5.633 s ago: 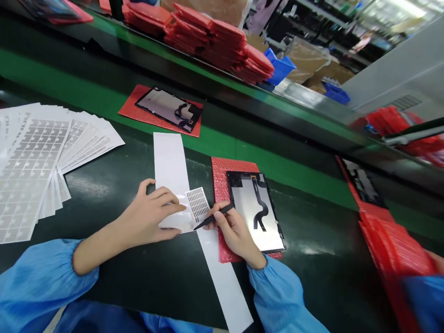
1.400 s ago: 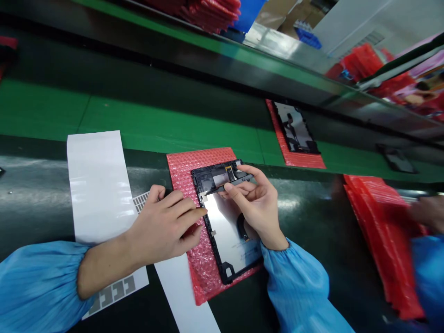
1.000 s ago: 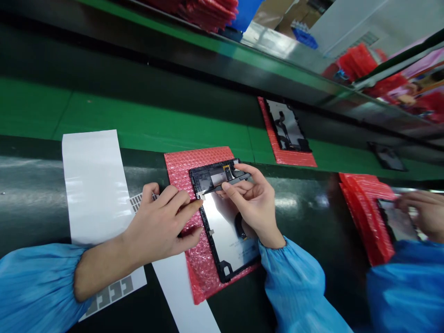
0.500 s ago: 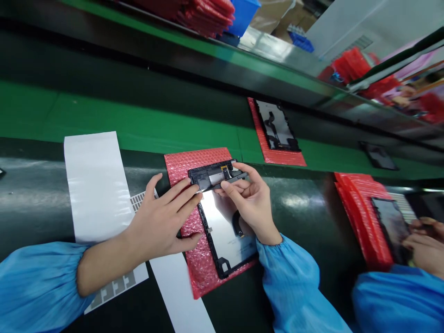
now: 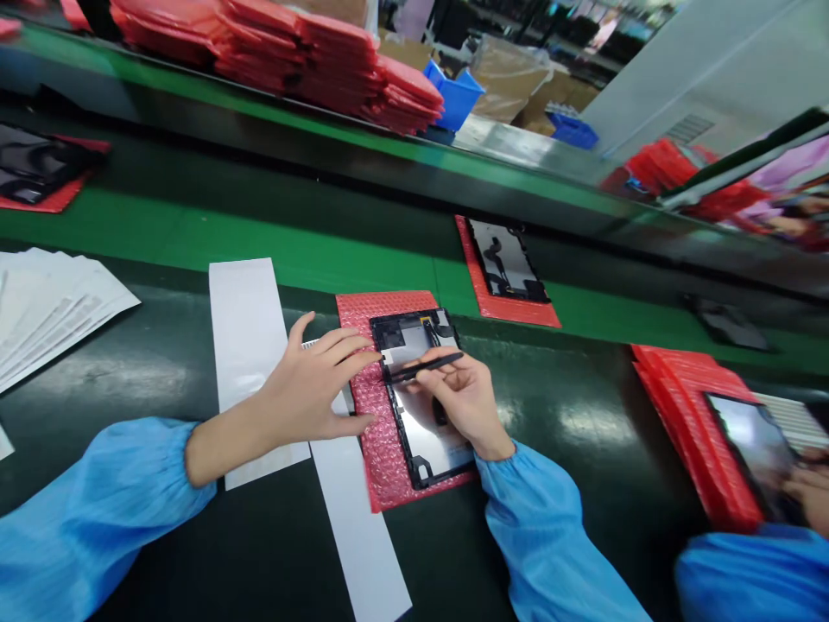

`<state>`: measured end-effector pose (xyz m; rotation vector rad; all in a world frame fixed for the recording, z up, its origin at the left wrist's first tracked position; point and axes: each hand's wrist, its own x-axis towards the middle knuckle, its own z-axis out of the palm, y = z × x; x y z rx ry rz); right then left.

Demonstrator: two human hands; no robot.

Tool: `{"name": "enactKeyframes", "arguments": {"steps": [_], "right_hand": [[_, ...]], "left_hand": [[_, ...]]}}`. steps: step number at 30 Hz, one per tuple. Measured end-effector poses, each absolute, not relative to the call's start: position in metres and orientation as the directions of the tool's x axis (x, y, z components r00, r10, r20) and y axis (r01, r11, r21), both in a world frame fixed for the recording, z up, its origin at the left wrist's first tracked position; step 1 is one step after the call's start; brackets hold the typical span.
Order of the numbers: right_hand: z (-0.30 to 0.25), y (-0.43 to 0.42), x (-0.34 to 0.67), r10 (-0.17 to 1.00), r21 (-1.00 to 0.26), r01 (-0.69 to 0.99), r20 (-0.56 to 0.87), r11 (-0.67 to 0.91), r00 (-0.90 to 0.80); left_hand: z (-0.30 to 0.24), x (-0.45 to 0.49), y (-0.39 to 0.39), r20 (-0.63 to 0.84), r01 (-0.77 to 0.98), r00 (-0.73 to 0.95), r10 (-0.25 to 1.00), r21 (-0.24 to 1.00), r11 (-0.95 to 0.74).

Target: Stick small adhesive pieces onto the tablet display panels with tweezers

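Note:
A black-framed display panel (image 5: 420,441) with a silvery back lies on a red bubble-wrap bag (image 5: 374,471) in front of me. Dark tweezers (image 5: 424,367) cross above its upper middle, pointing left, with my right hand (image 5: 463,393) closed around them. The tips end near the panel's left frame edge. My left hand (image 5: 311,389) is open, its fingers spread beside that same edge; whether the fingertips touch the frame I cannot tell. Part of the silvery back is covered by my right hand.
White paper strips (image 5: 249,345) lie to the left, beyond them fanned white sheets (image 5: 58,311). Another panel (image 5: 509,259) rests on a red bag on the green strip. At right, a co-worker's hand (image 5: 813,488) is beside a panel. Red bags (image 5: 311,60) are stacked on the shelf.
The view has shifted left and up, bringing in the fanned sheets. The tweezers and my right hand have moved a little down the panel. My left hand's fingers have come off the panel's upper part.

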<state>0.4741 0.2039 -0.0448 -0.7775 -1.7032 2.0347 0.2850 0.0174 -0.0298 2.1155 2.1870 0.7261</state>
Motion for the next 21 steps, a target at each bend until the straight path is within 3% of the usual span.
{"name": "enactKeyframes", "arguments": {"steps": [4,7,15,21], "right_hand": [[-0.047,0.181,0.474,0.472,-0.989,0.112,-0.145,-0.098,-0.869],[-0.048,0.174,0.464,0.484,-0.992,0.106,-0.126,-0.068,-0.866],[-0.045,0.154,0.433,0.431,-0.990,0.097,-0.130,-0.099,-0.893],[-0.049,0.151,0.434,0.490,-0.991,0.121,-0.131,-0.052,-0.862]], "left_hand": [[-0.037,0.288,-0.020,0.374,0.954,-0.198,0.906,0.288,0.090],[-0.043,0.282,-0.031,0.373,0.945,-0.262,0.890,0.286,0.159],[-0.046,0.263,-0.038,0.413,0.939,-0.267,0.871,0.315,0.138],[-0.053,0.260,-0.036,0.338,0.872,-0.327,0.883,0.469,0.143]]}}
